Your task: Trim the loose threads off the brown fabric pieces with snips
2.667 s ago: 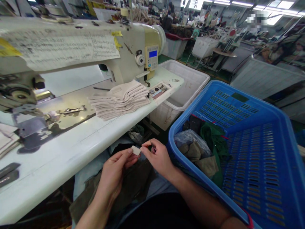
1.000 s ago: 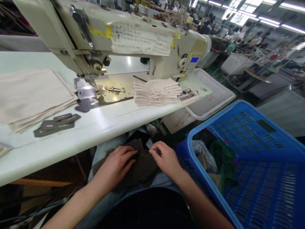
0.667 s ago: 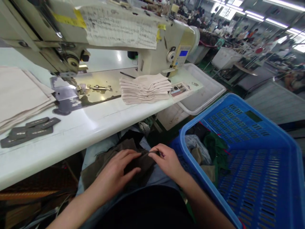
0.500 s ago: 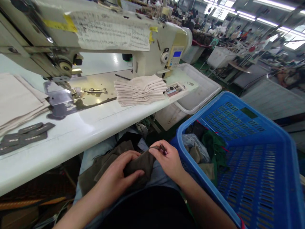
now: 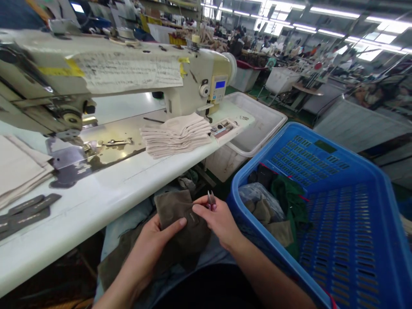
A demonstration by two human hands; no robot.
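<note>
My left hand (image 5: 151, 242) grips the brown fabric piece (image 5: 178, 210) over my lap, thumb pressed on its face, fingers curled underneath. My right hand (image 5: 217, 219) is closed, pinching the fabric's right edge with thumb and forefinger while also holding small thread snips (image 5: 210, 198), tips pointing up. Just right sits the blue basket (image 5: 354, 180) with green and tan cloth; ahead, on the white table (image 5: 106, 189), are a stack of beige pieces (image 5: 177, 135) and the sewing machine (image 5: 135, 73).
</note>
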